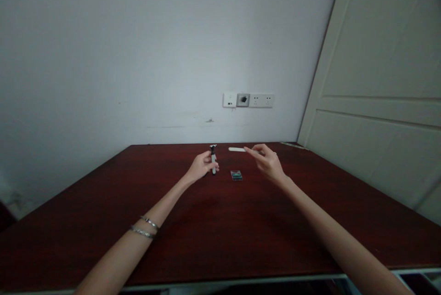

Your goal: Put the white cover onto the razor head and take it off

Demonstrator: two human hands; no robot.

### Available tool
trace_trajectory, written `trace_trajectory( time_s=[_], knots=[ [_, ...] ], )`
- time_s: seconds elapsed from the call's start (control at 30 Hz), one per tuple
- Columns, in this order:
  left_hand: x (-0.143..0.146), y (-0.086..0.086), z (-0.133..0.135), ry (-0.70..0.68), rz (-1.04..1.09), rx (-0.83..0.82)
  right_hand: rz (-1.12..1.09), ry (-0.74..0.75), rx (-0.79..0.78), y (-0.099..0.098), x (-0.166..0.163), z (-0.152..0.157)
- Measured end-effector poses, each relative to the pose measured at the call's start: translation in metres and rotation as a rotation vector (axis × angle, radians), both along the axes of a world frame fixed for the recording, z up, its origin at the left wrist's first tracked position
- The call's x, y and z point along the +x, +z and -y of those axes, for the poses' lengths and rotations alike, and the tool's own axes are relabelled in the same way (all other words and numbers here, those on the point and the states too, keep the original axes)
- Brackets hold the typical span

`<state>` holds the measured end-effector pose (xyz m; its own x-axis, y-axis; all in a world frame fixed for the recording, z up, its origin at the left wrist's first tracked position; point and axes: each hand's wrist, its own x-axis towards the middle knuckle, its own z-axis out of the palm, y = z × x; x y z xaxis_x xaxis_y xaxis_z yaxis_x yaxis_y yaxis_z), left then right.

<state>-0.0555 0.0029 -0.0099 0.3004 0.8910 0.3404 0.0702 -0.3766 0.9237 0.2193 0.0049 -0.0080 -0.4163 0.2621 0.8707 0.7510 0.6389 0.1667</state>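
My left hand [200, 166] is closed around a slim white and dark razor-like tool [213, 161], held upright above the dark red table [103, 221]. My right hand [267, 161] pinches the end of a flat white strip [237, 149] that points left, level with the tool's head. Between the two hands a small clear box with a blue-green inside [236, 175] lies flat on the table. Two thin silver bangles [146, 227] sit on my left forearm.
A white wall stands right behind the table, with a row of sockets [248, 100] above its far edge. A pale panelled door [379, 102] closes off the right side. A thin pale strip [294, 145] lies at the table's far right corner.
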Motion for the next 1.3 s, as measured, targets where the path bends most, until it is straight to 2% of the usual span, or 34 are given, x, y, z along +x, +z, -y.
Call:
trace_trajectory(
  time_s=[0.13, 0.27, 0.43, 0.57, 0.73, 1.0, 1.17, 1.3],
  knots=[
    [0.01, -0.002, 0.01, -0.088, -0.006, -0.247, 0.028, -0.06, -0.057, 0.003, -0.021, -0.002],
    [0.015, -0.001, 0.019, -0.151, 0.047, -0.376, 0.057, -0.062, -0.047, 0.001, -0.044, -0.007],
    [0.014, -0.001, 0.019, -0.167, 0.117, -0.397, 0.064, 0.035, -0.039, -0.013, -0.042, -0.023],
    [0.014, -0.007, 0.014, -0.113, 0.123, -0.415, 0.023, 0.08, -0.038, -0.021, -0.035, -0.033],
    [0.017, -0.009, 0.014, -0.055, 0.114, -0.406, 0.016, 0.094, -0.054, -0.024, -0.045, -0.035],
    [0.012, -0.01, 0.018, 0.022, 0.117, -0.406, -0.035, 0.073, -0.074, -0.028, -0.024, -0.037],
    [0.021, -0.014, 0.024, -0.03, 0.109, -0.423, 0.004, 0.116, -0.057, -0.026, -0.044, -0.032],
    [0.023, -0.011, 0.028, -0.027, 0.126, -0.424, 0.018, 0.125, -0.069, -0.031, -0.036, -0.038]
  ],
)
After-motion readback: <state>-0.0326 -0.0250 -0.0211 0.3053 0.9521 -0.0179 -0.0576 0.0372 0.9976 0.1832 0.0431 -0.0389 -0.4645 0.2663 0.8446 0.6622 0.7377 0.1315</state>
